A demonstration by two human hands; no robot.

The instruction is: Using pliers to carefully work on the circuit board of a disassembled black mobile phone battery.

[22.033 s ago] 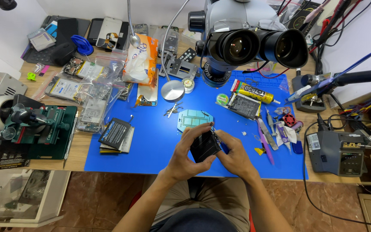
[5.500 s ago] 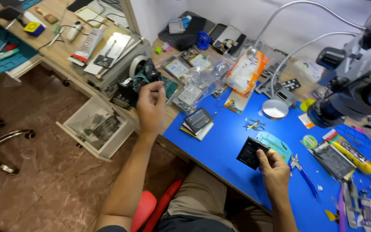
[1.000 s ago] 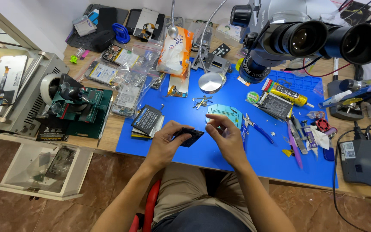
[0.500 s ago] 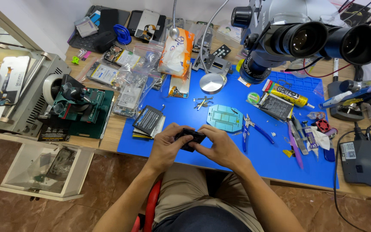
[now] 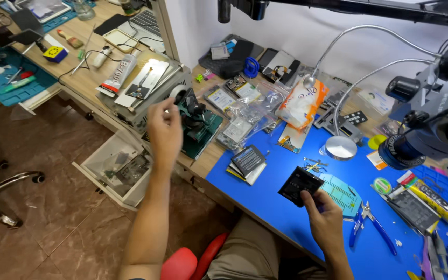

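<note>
My right hand (image 5: 325, 222) holds a flat black rectangular phone part (image 5: 299, 185) by its lower corner, tilted up over the blue work mat (image 5: 265, 193). My left hand (image 5: 164, 130) is stretched out to the left, off the mat. Its fingertips are pinched together at a white tape roll (image 5: 178, 93) mounted on a green machine (image 5: 203, 126). Whether tape sits between the fingers does not show. A small stack of black flat parts (image 5: 248, 162) lies on the mat's left corner, between my two hands.
A teal parts tray (image 5: 342, 190) and blue-handled pliers (image 5: 362, 222) lie right of the held part. A microscope (image 5: 431, 129) looms at the right, with a round metal dish (image 5: 340, 148) and an orange pouch (image 5: 302, 101) behind. An open drawer (image 5: 115, 166) hangs below the bench.
My left hand has let go of the black part and swung out left to the tape roll. My right hand now holds the part alone, and my head has turned left.
</note>
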